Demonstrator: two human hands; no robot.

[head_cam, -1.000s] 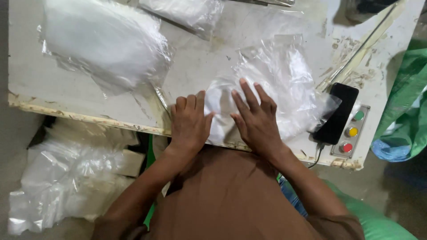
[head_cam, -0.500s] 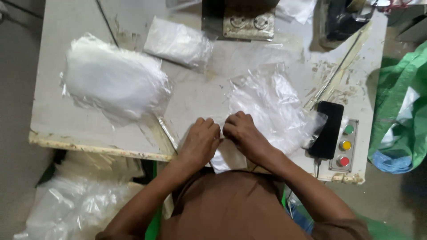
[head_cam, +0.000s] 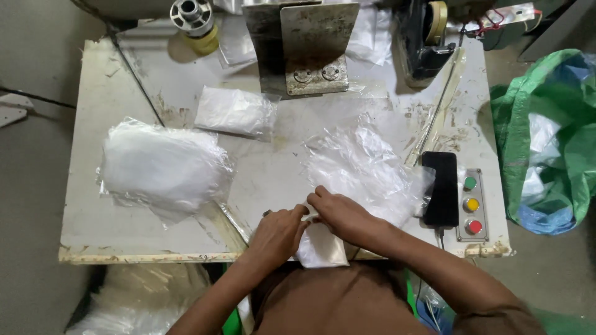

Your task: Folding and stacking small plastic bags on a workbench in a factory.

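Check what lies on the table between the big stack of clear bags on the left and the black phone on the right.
Head view: the crumpled clear plastic bags lie there, with bare worn tabletop left of them, toward the stack of clear bags; the black phone touches their right edge.

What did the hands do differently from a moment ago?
A second ago both hands lay flat, fingers spread, on the white folded piece. Now the left hand and right hand have curled together, pinching the white folded piece at the table's near edge. The stack of clear bags, the black phone and the button box stayed put.
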